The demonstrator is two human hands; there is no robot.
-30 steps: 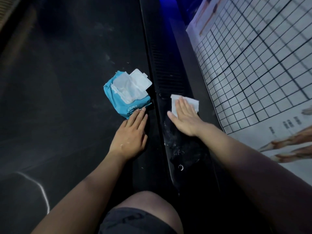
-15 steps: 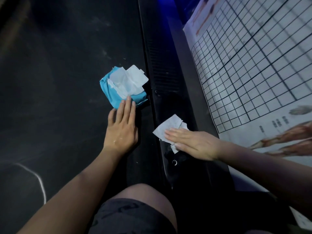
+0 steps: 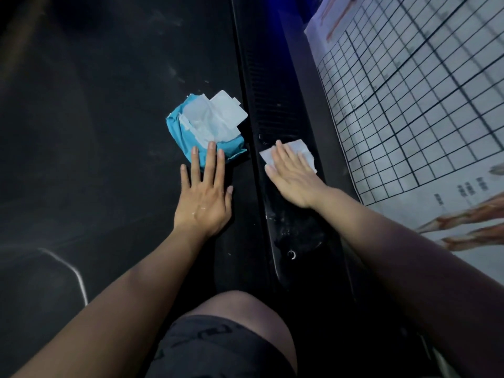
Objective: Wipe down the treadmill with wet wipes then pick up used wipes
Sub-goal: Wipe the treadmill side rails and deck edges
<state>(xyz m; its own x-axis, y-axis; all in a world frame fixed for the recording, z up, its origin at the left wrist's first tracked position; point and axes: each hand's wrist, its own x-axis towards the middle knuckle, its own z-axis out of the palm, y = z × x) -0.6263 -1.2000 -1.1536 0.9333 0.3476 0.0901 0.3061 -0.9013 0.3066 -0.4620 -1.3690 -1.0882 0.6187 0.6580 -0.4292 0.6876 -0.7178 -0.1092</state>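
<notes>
I see the left hand lying flat at the centre of the frame on the dark treadmill belt, fingers straight and spread, holding nothing; its middle fingertips rest on the near edge of the blue pack of wipes. The pack sits on the belt just above that hand, its white lid flap folded open towards the upper right, and a wipe shows in the opening. To the right of it, the right hand is also flat with straight fingers, pressing a white wipe down on the black side rail that runs from the top centre of the frame to the bottom; nothing is curled round the wipe, and its corners stick out to the left and right of the fingers. Pale smears and specks mark the rail just below the right wrist. A white chart with a black grid fills the right side of the frame beside the rail. At the bottom centre I see a bare knee and dark shorts.
</notes>
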